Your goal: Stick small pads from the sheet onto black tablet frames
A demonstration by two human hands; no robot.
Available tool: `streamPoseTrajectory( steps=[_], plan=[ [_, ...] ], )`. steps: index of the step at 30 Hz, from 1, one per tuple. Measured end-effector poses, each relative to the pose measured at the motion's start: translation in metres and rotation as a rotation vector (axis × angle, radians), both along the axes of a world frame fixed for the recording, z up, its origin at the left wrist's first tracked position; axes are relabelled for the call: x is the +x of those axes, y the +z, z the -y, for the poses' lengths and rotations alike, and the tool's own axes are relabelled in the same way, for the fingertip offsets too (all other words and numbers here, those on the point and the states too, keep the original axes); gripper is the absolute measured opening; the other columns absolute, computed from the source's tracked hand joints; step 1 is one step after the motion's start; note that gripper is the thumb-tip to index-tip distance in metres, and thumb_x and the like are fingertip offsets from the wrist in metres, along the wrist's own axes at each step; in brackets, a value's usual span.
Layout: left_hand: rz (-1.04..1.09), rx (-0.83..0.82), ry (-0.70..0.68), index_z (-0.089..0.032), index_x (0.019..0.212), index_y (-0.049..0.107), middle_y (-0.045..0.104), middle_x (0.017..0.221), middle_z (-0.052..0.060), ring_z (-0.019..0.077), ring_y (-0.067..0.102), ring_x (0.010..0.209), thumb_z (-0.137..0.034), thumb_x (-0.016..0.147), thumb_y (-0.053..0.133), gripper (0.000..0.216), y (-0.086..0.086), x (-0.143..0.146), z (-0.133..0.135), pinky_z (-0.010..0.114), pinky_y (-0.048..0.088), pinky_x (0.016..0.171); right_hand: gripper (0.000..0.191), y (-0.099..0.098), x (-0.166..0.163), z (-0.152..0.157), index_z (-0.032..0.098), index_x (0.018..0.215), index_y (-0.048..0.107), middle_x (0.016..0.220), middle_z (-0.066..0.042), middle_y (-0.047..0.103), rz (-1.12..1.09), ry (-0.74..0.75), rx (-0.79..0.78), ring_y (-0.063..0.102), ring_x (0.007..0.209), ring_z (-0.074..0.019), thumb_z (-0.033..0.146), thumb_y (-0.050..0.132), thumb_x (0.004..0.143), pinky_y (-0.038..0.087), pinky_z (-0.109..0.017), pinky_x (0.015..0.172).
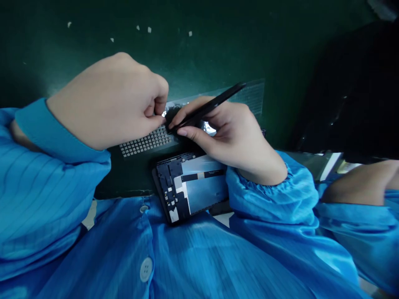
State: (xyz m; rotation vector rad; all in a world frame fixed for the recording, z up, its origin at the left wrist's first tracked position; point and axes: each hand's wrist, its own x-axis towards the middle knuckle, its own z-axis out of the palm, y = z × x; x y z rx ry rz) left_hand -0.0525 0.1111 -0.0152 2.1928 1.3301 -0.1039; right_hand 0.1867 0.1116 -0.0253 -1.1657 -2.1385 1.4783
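My left hand (114, 101) is closed in a pinch over the upper edge of a sheet of small grey square pads (145, 143); what its fingertips hold is hidden. My right hand (240, 139) grips black tweezers (215, 104) like a pen, their tips pointing down-left, close to the left fingertips. Beneath the right wrist, at the table's front edge, lies an opened phone (202, 197), its inner parts facing up. The right sleeve covers part of it. A clear plastic strip (254, 95) shows behind the right hand.
Several tiny white scraps (149, 30) lie scattered on the dark green table (218, 54). A large black object (352, 95) occupies the right side. Below it, another person's forearm (355, 185) in a blue sleeve is close to my right arm.
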Motion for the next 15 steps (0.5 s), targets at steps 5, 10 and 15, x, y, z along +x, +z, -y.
streamPoseTrajectory(
  steps=[5,10,15],
  plan=[
    [-0.005,-0.036,0.037,-0.020,0.098,0.078,0.069,0.081,0.002,0.0230,0.070,0.090,-0.042,0.100,0.048,0.037,0.001,0.001,-0.001,0.046,0.057,0.108,0.021,0.006,0.012,0.013,0.028,0.104,0.080,0.105,-0.001,0.085,-0.078,-0.183,-0.038,0.082,0.098,-0.0230,0.047,0.086,0.097,0.072,-0.042,0.095],
    [0.044,0.001,0.024,-0.021,0.096,0.076,0.065,0.075,0.001,0.0172,0.059,0.074,-0.048,0.100,0.048,0.039,-0.012,-0.008,-0.001,0.040,0.055,0.095,0.002,-0.006,0.047,0.075,0.028,0.105,0.079,0.094,0.001,0.077,-0.199,-0.865,0.395,0.079,0.085,-0.0178,0.029,0.077,0.104,0.069,-0.034,0.081],
    [0.062,-0.035,0.015,-0.019,0.097,0.073,0.061,0.071,-0.001,0.0144,0.051,0.070,-0.058,0.102,0.050,0.046,-0.017,-0.012,-0.004,0.041,0.050,0.096,0.015,-0.030,0.056,0.103,0.026,0.115,0.080,0.104,-0.001,0.084,-0.234,-0.985,0.443,0.083,0.093,-0.0158,0.023,0.082,0.100,0.069,-0.031,0.088]
  ],
)
